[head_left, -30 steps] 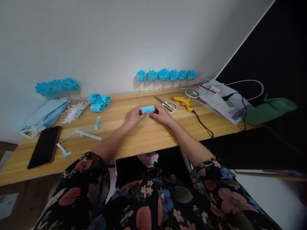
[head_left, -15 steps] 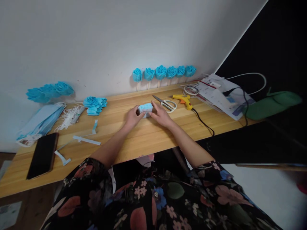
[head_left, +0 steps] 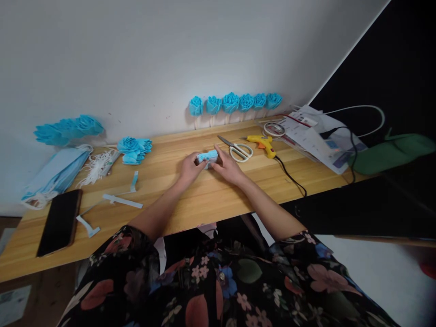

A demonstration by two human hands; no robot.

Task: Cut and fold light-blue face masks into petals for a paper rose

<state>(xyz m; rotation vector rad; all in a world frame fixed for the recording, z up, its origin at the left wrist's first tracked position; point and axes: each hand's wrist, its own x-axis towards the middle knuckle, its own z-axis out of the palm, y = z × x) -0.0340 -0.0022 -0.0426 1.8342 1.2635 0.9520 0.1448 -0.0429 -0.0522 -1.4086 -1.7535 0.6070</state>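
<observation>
Blue pleated fabric (head_left: 209, 155) sits gripped between my half-curled left fingers (head_left: 200, 167) and right fingers (head_left: 221, 156), likely to hold its folds together.

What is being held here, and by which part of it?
A small light-blue bundle, held at its two ends: the left hand at its left, the right hand at its right.

Soft, dim light; stretched edges
</observation>
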